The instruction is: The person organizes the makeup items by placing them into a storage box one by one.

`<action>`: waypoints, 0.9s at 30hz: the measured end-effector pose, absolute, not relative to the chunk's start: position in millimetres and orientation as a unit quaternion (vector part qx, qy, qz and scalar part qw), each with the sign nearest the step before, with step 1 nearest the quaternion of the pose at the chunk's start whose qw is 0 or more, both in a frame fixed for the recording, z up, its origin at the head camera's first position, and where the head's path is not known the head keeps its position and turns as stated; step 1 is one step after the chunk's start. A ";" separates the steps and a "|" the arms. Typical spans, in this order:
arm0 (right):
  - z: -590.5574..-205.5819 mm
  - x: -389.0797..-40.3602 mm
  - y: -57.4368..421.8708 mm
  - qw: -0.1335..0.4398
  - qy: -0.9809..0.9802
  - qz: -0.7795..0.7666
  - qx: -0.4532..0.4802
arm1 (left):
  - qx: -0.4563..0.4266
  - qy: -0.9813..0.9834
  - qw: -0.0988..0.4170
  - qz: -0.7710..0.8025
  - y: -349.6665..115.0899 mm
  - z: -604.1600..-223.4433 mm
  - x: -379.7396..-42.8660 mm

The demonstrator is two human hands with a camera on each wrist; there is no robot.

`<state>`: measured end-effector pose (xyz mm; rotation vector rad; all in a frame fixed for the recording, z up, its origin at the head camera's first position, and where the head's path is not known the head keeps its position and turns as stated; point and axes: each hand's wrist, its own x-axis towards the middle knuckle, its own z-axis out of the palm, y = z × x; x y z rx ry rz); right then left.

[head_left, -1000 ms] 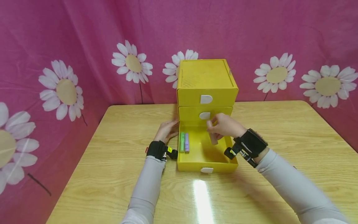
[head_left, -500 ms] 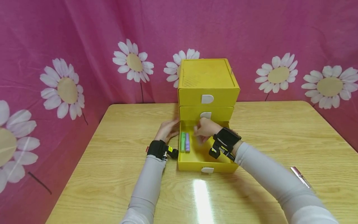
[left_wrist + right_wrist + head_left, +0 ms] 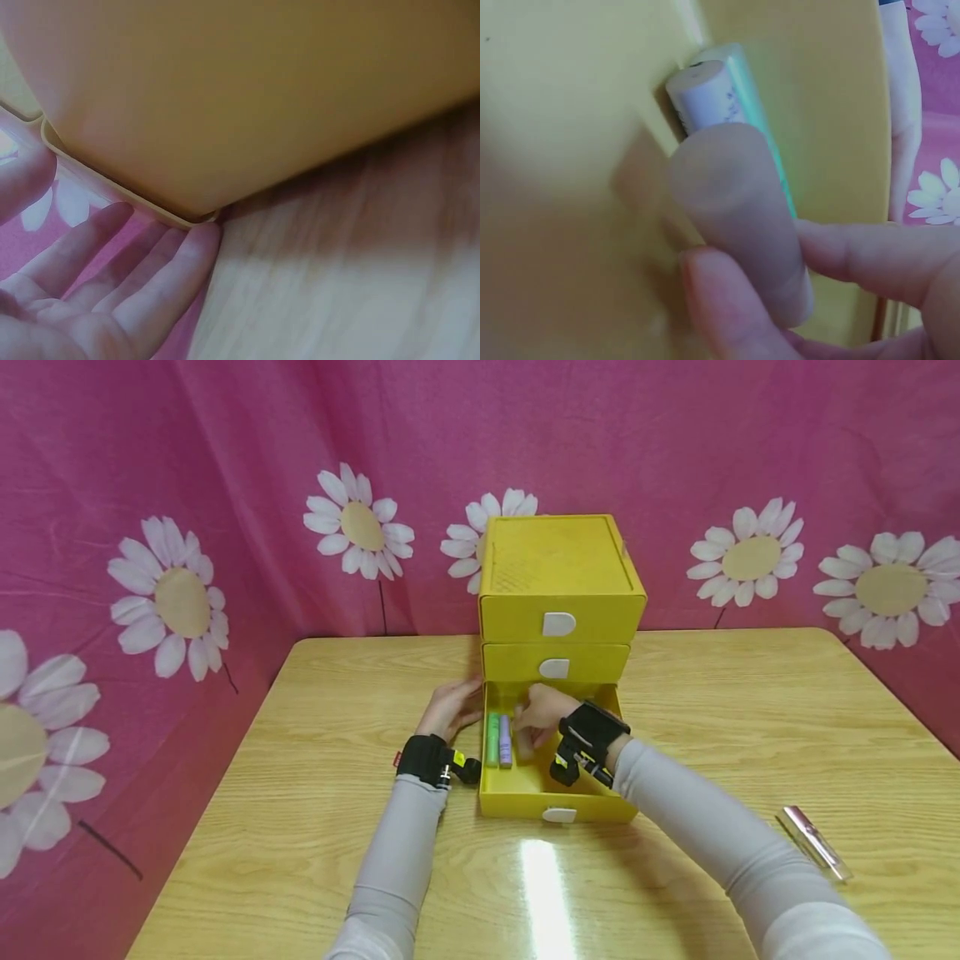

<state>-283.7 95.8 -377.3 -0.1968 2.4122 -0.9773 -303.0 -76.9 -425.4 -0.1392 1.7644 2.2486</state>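
Note:
My right hand (image 3: 551,706) pinches a pale pinkish cylindrical tube (image 3: 739,202) between thumb and fingers, low inside the pulled-out bottom drawer (image 3: 517,807). The tube is tilted, its blunt end toward the camera in the right wrist view. Left of it in the drawer, a purple tube (image 3: 506,742) and a green tube (image 3: 492,740) lie side by side along the left wall. My left hand (image 3: 450,706) rests against the left side of the yellow drawer cabinet (image 3: 558,556); in the left wrist view its extended fingertips (image 3: 201,234) touch the edge of the casing.
Two upper drawers with white tabs (image 3: 558,624) are closed. A shiny pink-and-clear tube (image 3: 813,843) lies on the wooden table (image 3: 315,827) at the right, near my right forearm. A pink flowered curtain (image 3: 600,435) hangs behind the table.
My right hand has carried the pinkish tube leftward and lower in the drawer, close to the purple tube. The shiny tube on the table has come out from behind my forearm. My left hand stays put.

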 end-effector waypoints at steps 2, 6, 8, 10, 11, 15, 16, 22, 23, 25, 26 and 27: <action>-379.8 -283.6 95.6 0.266 0.888 -0.369 -0.066 | -0.052 0.612 0.138 0.777 -76.8 -426.0 -304.1; -381.8 -281.9 94.3 0.267 0.883 -0.381 -0.056 | -0.057 0.614 0.135 0.775 -76.9 -427.3 -306.7; -382.5 -281.0 92.9 0.266 0.883 -0.384 -0.052 | -0.057 0.614 0.134 0.776 -77.0 -427.5 -307.1; -383.7 -280.6 91.5 0.261 0.885 -0.381 -0.053 | -0.054 0.613 0.133 0.777 -76.8 -427.4 -306.7; -384.5 -280.5 90.8 0.259 0.887 -0.379 -0.053 | -0.053 0.612 0.133 0.778 -76.6 -427.3 -306.3; -386.5 -280.5 88.8 0.251 0.896 -0.361 -0.057 | -0.051 0.607 0.135 0.781 -76.4 -427.1 -305.1; -386.5 -280.2 88.4 0.250 0.898 -0.358 -0.057 | -0.050 0.608 0.135 0.781 -76.3 -427.1 -305.0; -382.4 -276.8 85.9 0.243 0.910 -0.329 -0.062 | -0.056 0.610 0.132 0.779 -76.1 -427.1 -305.1; -382.0 -276.3 85.9 0.240 0.913 -0.323 -0.064 | -0.056 0.610 0.133 0.779 -76.1 -426.9 -305.1; -381.6 -275.3 85.5 0.236 0.917 -0.314 -0.066 | -0.055 0.610 0.135 0.779 -76.1 -426.6 -305.3; -381.5 -274.8 85.3 0.234 0.918 -0.313 -0.066 | -0.055 0.610 0.136 0.779 -76.1 -426.7 -305.5; -381.6 -274.5 85.3 0.231 0.919 -0.311 -0.067 | -0.055 0.611 0.137 0.778 -76.2 -426.6 -305.6</action>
